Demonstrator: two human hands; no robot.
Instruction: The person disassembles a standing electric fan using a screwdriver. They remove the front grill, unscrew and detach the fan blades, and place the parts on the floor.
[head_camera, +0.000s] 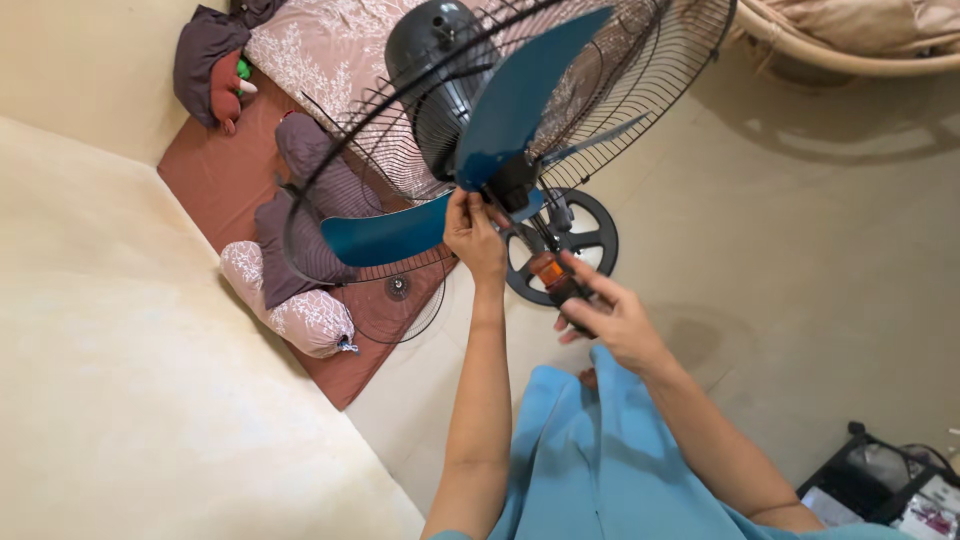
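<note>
Left hand (475, 238) nearer, fingers pinching fan hub (512, 185) from below-left. Right hand (612, 318) lower right, gripping orange-handled screwdriver (556, 277), shaft angled up-left toward hub.

Front of fan open, no guard: blue blades (500, 120) block reach to the hub (513, 185) from above & left. Rear wire grille (640, 90) closes the back. Free room below hub & to the right, over bare floor (800, 250)
</note>
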